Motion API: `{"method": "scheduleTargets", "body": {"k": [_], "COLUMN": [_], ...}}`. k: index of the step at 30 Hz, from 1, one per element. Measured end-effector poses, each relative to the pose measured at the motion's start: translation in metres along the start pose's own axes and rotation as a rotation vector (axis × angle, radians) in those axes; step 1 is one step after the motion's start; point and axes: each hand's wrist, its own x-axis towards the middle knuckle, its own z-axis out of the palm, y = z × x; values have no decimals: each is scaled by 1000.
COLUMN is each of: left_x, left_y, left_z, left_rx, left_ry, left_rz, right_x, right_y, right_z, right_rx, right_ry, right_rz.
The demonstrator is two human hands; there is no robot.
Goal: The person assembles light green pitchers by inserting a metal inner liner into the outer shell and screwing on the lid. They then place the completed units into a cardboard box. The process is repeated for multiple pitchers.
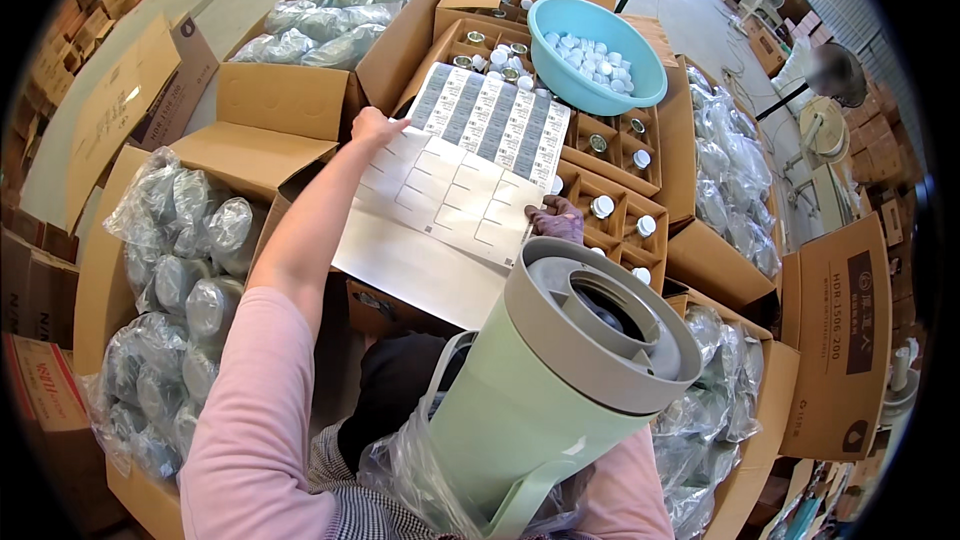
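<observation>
1) You are pinching the upper left edge of the white sheet (pixel 440 180) with your left hand (pixel 370 130), thumb and fingers closed on the paper
2) Your right hand (pixel 558 219) is resting at the sheet's right edge with its fingers curled, but the green vessel (pixel 530 390) is partly hiding it, so you cannot tell from here how firmly it is gripping
3) The white sheet is lying between your hands, just below the printed label sheet (pixel 490 125) and over a plain sheet (pixel 400 265); whether it is joined to the printed one is not clear
4) You are probably separating or turning a label sheet, so you are working best when you are pulling low, slowly and evenly from both edges
5) You are avoiding creases if you are supporting the middle, since the paper is likely bending easily
6) The vessel is leaning in your lap near your right hand, so you are wise to be guarding against knocking it
7) The blue basin (pixel 580 97) of white caps is sitting beyond the labels, so you are better off directing any pull away from it
</observation>
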Motion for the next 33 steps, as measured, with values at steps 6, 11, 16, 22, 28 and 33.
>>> {"method": "scheduleTargets", "body": {"k": [6,11,16,22,28,33], "left_x": [-38,-119,-157,-165,-182,-183], "left_y": [31,6,-26,-31,-19,-17], "left_z": [-92,-145,-115,-87,-88,-106], "left_rx": [-1179,-1203,-1261,-1070,-972,-810], "left_ry": [-540,-613,-764,-424,-552,-432], "left_rz": [226,531,409,276,413,444], "right_x": [-30,-70,-72,-92,-101,-110], "right_y": [-22,-89,-79,-56,-64,-77], "right_z": [-58,-99,-82,-74,-80,-87], "right_rx": [682,897,713,617,619,477], "right_ry": [-195,-486,-281,-273,-247,-163], "right_rz": [-386,-234,-427,-267,-310,-373]}}
